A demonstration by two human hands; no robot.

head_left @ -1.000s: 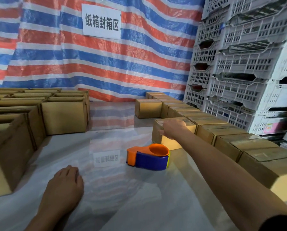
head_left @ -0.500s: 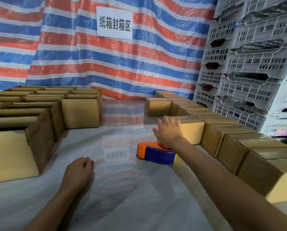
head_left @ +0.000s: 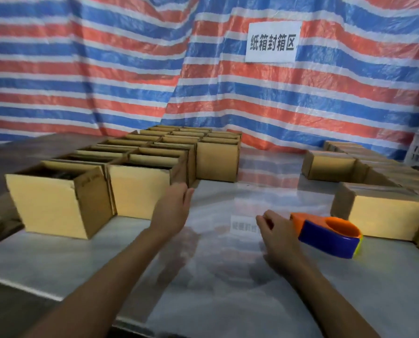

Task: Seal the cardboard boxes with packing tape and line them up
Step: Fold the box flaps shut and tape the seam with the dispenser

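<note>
Both hands up over the table (head_left: 228, 276) and both empty; the left hand (head_left: 173, 211) hangs flat, fingers together and stretched forward, grip released; the right hand (head_left: 277, 234) hovers with fingers loosely curled, not closed on anything, grip released too.

Here is the relation that matters: the nearest unsealed box (head_left: 142, 189) sits just ahead of the left grip and slightly to its left, top flaps up, its long face turned toward the person; the fingertips are close to that face, and whether they touch it I cannot tell. Another open box (head_left: 57, 203) stands further left of that grip, hard against the first one; more open boxes run away behind them.

The tape dispenser (head_left: 330, 235), orange and blue, lies on the table just to the right of the right grip, long axis running left to right, near end almost at the knuckles; the right hand is plainly the nearer one. Beyond the dispenser, the sealed boxes (head_left: 379, 215) stand in a line running away from it.

My call: left hand takes the next open box, right hand is placed for the dispenser.
</note>
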